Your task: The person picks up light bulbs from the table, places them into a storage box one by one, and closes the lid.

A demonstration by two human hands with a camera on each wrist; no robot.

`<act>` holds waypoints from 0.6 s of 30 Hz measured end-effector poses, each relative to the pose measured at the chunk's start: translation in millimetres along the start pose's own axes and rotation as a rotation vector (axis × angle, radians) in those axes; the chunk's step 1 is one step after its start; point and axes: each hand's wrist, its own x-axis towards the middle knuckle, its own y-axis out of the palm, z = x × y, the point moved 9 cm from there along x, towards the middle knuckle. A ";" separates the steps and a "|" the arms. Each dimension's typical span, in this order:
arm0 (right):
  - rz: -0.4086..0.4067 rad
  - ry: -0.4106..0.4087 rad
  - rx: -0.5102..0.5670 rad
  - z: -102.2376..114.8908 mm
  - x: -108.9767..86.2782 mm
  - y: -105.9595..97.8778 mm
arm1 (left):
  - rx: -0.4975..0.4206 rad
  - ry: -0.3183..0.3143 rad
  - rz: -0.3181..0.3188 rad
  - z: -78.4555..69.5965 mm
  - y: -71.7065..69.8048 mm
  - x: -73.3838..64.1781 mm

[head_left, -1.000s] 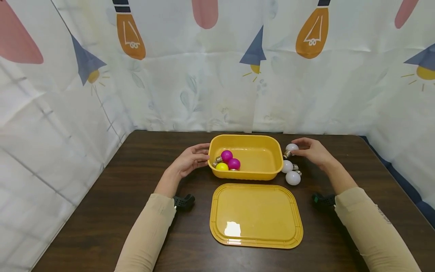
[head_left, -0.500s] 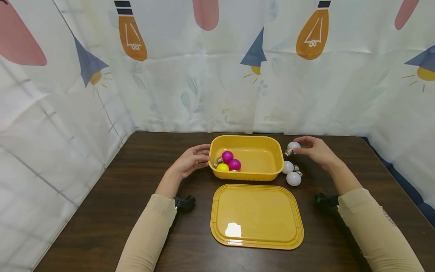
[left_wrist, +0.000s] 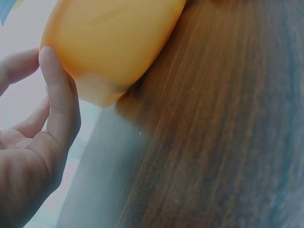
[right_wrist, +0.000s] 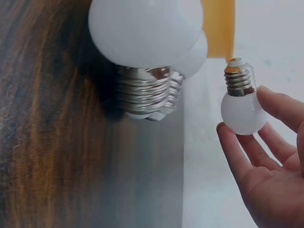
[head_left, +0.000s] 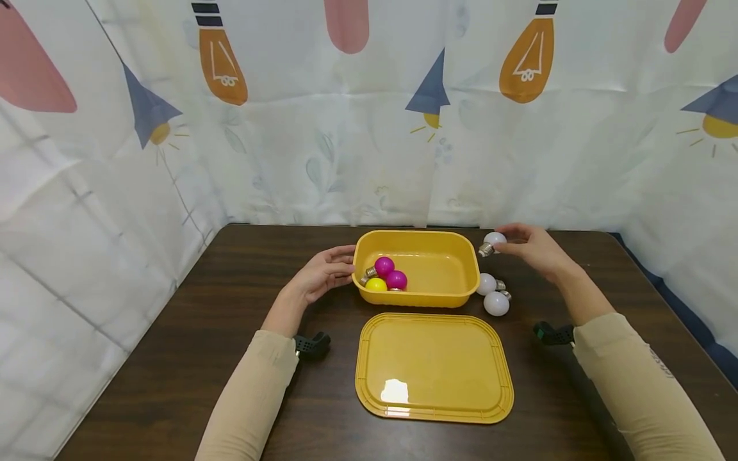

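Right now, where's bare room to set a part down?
Free: right half of the yellow bin, the flat yellow tray in front of it, table left of the left hand. Crowded: bin's left end, three colored bulbs; just outside its right side, two white bulbs plus the right hand holding a third bulb.

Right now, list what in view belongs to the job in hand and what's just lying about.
In the job, seemingly:
yellow tub, touched by the left hand
white bulb held in the right hand
two white bulbs beside the tub
two magenta bulbs, one yellow bulb inside

Apparently just about:
yellow tray, untouched, possibly a lid
patterned curtain behind the table
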 end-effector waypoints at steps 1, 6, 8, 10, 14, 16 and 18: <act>0.000 -0.002 -0.001 1.7 0.4 0.2 | -0.004 0.001 0.000 -0.2 -0.3 -0.5; 0.000 -0.004 -0.013 9.0 1.0 -0.2 | -0.002 0.006 0.007 -0.9 -0.2 -1.3; 0.004 -0.008 -0.014 11.7 0.9 -0.2 | -0.001 0.008 0.008 -0.7 -0.3 -0.8; 0.006 -0.010 -0.014 14.0 0.6 -0.3 | 0.000 0.011 0.011 -0.7 -0.2 -0.1; 0.010 -0.022 -0.007 18.9 0.0 0.9 | 0.004 0.013 0.012 0.1 -0.3 1.0; 0.013 -0.029 0.001 21.0 0.5 2.3 | 0.008 0.012 0.012 0.3 -0.4 1.0; 0.018 -0.039 0.006 23.9 1.5 4.1 | 0.011 0.012 0.008 0.2 -1.0 0.7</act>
